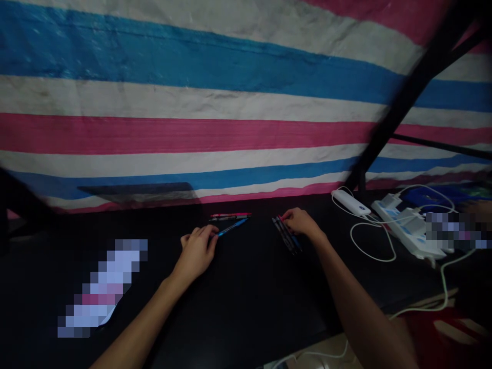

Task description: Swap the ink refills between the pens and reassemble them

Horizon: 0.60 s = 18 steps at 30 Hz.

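Pinching the blue pen (232, 227) by its near end in the left hand (197, 247), probably for control; gripping dark pens (283, 236) in the right hand (303, 222) (seemingly to keep them bundled). Having a red pen (232, 215) beyond the left hand, a power strip (402, 229) right of both.

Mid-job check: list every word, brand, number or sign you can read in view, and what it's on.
No text is legible in this view.
Blue pen at the left hand: any print too small to read.
Dark pens at the right hand: same.
White device: small dark mark, unreadable.
Power strip: any markings unreadable.
Pale item at left: pixelated, unreadable.
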Motion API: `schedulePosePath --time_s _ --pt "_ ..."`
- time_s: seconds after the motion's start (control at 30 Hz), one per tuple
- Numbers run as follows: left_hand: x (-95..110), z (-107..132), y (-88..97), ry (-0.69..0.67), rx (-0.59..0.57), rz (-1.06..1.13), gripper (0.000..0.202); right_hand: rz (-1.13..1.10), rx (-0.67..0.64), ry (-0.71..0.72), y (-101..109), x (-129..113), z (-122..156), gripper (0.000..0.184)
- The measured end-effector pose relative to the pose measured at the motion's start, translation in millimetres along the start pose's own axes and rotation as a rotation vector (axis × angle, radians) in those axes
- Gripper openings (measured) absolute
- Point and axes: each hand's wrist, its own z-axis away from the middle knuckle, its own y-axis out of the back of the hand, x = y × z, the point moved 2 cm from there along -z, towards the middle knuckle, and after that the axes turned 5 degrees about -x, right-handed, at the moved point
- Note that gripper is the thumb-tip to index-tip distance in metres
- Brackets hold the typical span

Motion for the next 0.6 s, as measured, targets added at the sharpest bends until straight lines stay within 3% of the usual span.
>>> schedulePosePath --time_s 0.2,0.4,0.47,0.6 --pt "-3.0 -3.0 4.5 0.055 -0.025 0.344 0.023 0.041 0.025 0.01 1.3 -1.2 3.6 0.018" --pt "-12.6 -5.6 5.1 0.179 0.023 0.66 0.025 0.103 0.175 0.025 8.3 -7.4 3.9 0.019" --pt "-13.7 -6.0 5.8 0.212 0.044 0.778 0.026 0.058 0.301 0.114 16.3 -20.5 15.9 0.02" --pt "-11.7 -6.2 9.5 0.292 0.044 1.024 0.026 -0.329 0.686 0.527 33.4 -52.7 71.5 0.038"
